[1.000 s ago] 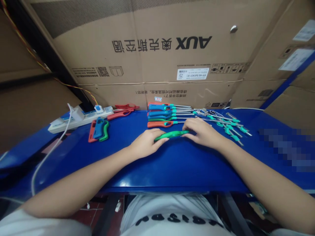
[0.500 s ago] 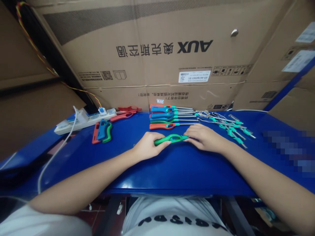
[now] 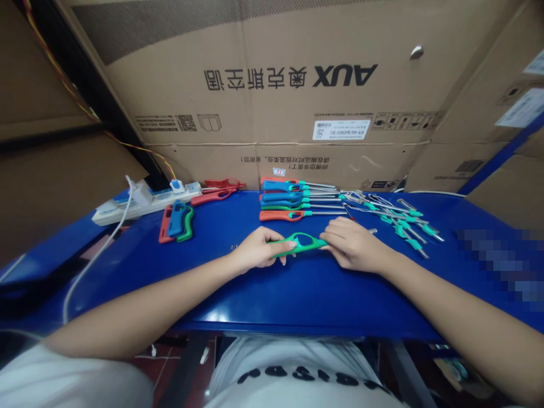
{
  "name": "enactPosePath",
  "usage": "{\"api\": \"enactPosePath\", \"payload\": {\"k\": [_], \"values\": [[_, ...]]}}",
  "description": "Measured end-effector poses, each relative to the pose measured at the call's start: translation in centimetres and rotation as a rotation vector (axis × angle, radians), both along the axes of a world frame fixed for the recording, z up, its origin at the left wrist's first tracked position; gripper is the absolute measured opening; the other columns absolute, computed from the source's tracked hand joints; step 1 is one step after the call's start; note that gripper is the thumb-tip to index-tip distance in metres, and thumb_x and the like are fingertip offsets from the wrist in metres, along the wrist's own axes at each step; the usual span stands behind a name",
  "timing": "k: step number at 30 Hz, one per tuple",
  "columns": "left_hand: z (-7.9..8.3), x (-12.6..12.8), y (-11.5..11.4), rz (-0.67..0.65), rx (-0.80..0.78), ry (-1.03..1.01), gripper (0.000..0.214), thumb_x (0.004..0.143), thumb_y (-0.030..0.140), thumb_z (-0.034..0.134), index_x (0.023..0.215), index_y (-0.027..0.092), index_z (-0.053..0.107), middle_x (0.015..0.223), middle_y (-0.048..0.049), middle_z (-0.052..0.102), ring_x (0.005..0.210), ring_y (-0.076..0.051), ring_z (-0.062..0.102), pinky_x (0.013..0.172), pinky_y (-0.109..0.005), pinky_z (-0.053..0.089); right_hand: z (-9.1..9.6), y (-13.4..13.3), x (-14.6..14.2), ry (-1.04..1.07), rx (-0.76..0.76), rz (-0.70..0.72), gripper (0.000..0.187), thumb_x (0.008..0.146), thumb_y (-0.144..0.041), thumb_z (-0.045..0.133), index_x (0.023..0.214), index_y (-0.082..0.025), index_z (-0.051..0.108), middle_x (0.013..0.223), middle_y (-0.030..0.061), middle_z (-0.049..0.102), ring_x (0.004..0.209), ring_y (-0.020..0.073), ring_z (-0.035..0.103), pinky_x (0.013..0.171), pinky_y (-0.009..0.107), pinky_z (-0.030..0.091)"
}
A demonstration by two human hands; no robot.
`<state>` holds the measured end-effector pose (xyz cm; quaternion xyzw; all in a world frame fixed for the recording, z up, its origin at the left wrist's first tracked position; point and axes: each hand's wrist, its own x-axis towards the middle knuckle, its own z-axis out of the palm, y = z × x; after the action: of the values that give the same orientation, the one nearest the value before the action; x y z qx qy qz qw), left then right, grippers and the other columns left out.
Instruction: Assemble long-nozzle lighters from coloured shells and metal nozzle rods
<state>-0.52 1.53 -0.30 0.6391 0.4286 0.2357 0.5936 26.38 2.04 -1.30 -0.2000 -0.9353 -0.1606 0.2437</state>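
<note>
Over the blue table, my left hand (image 3: 256,248) is closed round the handle of a green long-nosed lighter (image 3: 316,242), its thumb near the trigger opening. My right hand (image 3: 356,243) is closed on the lighter's front end and covers it. A short metal tube tip (image 3: 373,231) shows just beyond the right hand; whether it belongs to the held lighter I cannot tell. Behind my hands lies a row of lighters with metal tubes, the closest an orange lighter (image 3: 280,215). Metal tubes with teal collars (image 3: 402,228) lie in a loose pile to the right.
Blue, red and green lighter handles (image 3: 175,220) lie at the left, with red handles (image 3: 216,195) behind them. A white power strip (image 3: 148,201) with cables runs along the left. A cardboard wall (image 3: 272,107) closes off the back of the blue table (image 3: 272,300).
The green lighter has turned in my hands, so its trigger opening shows more fully. My right hand has shifted slightly, and a metal tip now shows beyond it. The view has moved slightly.
</note>
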Motion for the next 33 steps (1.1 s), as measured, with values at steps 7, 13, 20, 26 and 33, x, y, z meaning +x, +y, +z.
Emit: {"api": "enactPosePath", "payload": {"k": [7, 13, 20, 26, 33], "values": [[-0.4, 0.2, 0.3, -0.003, -0.03, 0.021, 0.051, 0.077, 0.062, 0.073, 0.079, 0.011, 0.072, 0.059, -0.0026, 0.063, 0.034, -0.004, 0.032, 0.036, -0.023, 0.015, 0.0, 0.3, 0.0, -0.006, -0.15, -0.045, 0.022, 0.1, -0.022, 0.045, 0.094, -0.015, 0.066, 0.077, 0.01, 0.064, 0.072, 0.0217, 0.055, 0.07, 0.035, 0.047], [0.7, -0.2, 0.1, -0.052, 0.888, 0.369, 0.038, 0.098, 0.048, 0.055, 0.098, 0.016, 0.074, 0.092, -0.0074, 0.073, 0.082, -0.02, 0.067, 0.074, -0.029, 0.05, 1.4, 1.0, 0.9, 0.079, -0.421, -0.111, 0.019, 0.1, -0.03, 0.051, 0.105, -0.018, 0.066, 0.096, 0.0103, 0.072, 0.086, 0.0222, 0.067, 0.078, 0.035, 0.053], [0.0, -0.8, 1.2, -0.199, 1.01, 0.501, 0.038, 0.101, 0.043, 0.052, 0.122, 0.014, 0.064, 0.111, -0.0128, 0.067, 0.102, -0.024, 0.066, 0.092, -0.036, 0.053, 1.9, 2.0, 2.7, -0.003, -0.52, -0.295, 0.033, 0.101, -0.046, 0.047, 0.102, -0.02, 0.068, 0.099, 0.0099, 0.07, 0.089, 0.0239, 0.067, 0.078, 0.038, 0.053], [-0.9, -0.5, 0.7, -0.272, 1.035, 0.497, 0.036, 0.101, 0.041, 0.052, 0.126, 0.015, 0.06, 0.112, -0.0114, 0.063, 0.106, -0.023, 0.063, 0.094, -0.034, 0.052, 1.4, 3.3, 5.3, -0.121, -0.502, -0.938, 0.034, 0.09, -0.05, 0.054, 0.092, -0.017, 0.062, 0.091, 0.018, 0.07, 0.072, 0.032, 0.067, 0.055, 0.039, 0.048], [0.8, -0.3, -1.2, -0.229, 1.014, 0.907, 0.04, 0.098, 0.041, 0.056, 0.125, 0.013, 0.061, 0.117, -0.0137, 0.06, 0.109, -0.031, 0.06, 0.091, -0.043, 0.054, 2.7, 3.4, 6.2, -0.318, -0.721, -1.175, 0.029, 0.095, -0.033, 0.045, 0.096, -0.013, 0.065, 0.101, 0.0233, 0.072, 0.093, 0.0379, 0.07, 0.073, 0.043, 0.05]]}}
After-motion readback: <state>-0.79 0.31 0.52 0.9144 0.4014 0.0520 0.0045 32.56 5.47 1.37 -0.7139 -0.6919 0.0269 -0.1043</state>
